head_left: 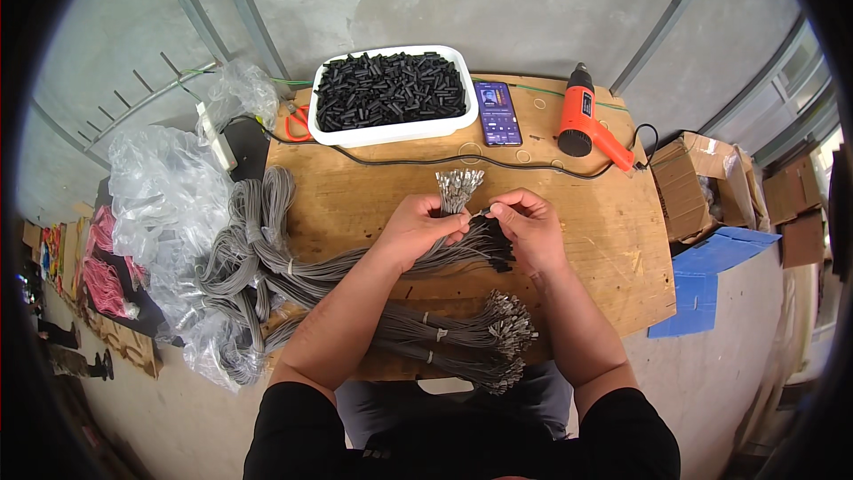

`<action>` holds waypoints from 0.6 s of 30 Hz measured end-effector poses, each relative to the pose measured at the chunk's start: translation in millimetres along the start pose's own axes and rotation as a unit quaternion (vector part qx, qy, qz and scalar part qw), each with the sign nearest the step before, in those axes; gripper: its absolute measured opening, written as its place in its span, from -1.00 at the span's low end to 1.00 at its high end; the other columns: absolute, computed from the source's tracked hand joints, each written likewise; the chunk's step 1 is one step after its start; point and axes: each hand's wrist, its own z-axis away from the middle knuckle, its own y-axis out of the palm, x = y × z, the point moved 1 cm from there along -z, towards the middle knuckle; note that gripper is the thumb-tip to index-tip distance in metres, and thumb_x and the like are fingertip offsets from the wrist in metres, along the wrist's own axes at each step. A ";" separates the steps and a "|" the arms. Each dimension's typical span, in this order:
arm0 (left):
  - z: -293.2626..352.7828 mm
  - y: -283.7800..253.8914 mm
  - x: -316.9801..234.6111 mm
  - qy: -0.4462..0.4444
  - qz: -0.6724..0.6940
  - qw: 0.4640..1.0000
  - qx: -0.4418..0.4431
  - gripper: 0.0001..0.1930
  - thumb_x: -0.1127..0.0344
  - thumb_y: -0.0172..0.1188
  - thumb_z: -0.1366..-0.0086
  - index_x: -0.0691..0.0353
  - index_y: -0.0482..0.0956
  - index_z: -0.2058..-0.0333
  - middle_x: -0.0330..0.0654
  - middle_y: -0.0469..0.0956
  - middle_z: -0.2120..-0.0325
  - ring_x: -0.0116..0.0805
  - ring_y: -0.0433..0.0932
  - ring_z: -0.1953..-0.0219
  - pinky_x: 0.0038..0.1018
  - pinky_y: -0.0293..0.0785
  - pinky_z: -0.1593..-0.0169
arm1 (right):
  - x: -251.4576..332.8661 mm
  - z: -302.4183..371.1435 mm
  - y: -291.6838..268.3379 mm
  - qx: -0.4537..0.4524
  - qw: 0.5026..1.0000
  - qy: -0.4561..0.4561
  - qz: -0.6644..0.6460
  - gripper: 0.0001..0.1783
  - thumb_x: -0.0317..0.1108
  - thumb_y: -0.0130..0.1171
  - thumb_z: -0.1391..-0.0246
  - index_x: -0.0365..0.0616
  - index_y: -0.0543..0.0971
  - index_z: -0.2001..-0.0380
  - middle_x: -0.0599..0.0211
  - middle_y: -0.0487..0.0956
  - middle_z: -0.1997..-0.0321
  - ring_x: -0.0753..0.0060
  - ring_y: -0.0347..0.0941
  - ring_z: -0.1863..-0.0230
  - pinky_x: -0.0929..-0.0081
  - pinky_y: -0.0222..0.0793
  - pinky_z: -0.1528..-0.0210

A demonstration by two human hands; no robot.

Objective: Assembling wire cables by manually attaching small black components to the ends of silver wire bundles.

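Note:
My left hand (416,229) is closed around a bundle of grey wires, whose silvery metal terminals (458,185) fan out above the fingers. Just right of it, my right hand (531,229) pinches a small dark piece at the end of a wire (482,212); it looks like a short black sleeve, though the fingertips partly cover it. Below the right hand lie wire ends with black sleeves (499,253). Nearer to me, more tied grey wire bundles (440,333) rest with their metal terminals (511,329) pointing right.
A white tub (391,136) of short black sleeves (391,89) stands at the back, beside a phone (498,114). An orange heat gun (582,120) lies back right, its black cable crossing the table (613,249). Coiled wires (258,240), plastic bags (164,204) and orange-handled scissors (297,123) are left.

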 end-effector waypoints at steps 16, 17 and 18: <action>-1.3 -2.7 3.1 0.000 -0.030 0.999 0.017 -0.86 0.42 0.29 -0.28 0.40 0.61 0.27 -0.19 0.60 0.45 -0.48 0.51 0.42 -0.53 0.46 0.27 | 0.8 -2.2 -6.7 0.046 0.990 0.106 -0.086 -0.81 -0.34 0.21 -0.27 -0.28 0.59 0.21 0.26 0.64 0.39 0.74 0.16 0.61 0.75 0.04 0.57; -1.4 -2.7 3.9 0.000 -0.033 0.999 0.014 -0.86 0.42 0.28 -0.28 0.40 0.61 0.28 -0.19 0.60 0.45 -0.48 0.51 0.42 -0.53 0.46 0.27 | -0.4 -2.3 -6.9 0.048 0.990 0.109 -0.080 -0.81 -0.34 0.22 -0.27 -0.27 0.60 0.22 0.27 0.64 0.39 0.74 0.16 0.61 0.75 0.04 0.57; -1.5 -2.8 4.5 -0.001 -0.037 0.999 0.012 -0.86 0.42 0.28 -0.28 0.39 0.61 0.28 -0.19 0.60 0.44 -0.49 0.51 0.42 -0.54 0.46 0.26 | -1.1 -2.4 -6.8 0.049 0.990 0.111 -0.074 -0.81 -0.34 0.22 -0.26 -0.27 0.60 0.22 0.27 0.64 0.40 0.73 0.16 0.61 0.75 0.05 0.56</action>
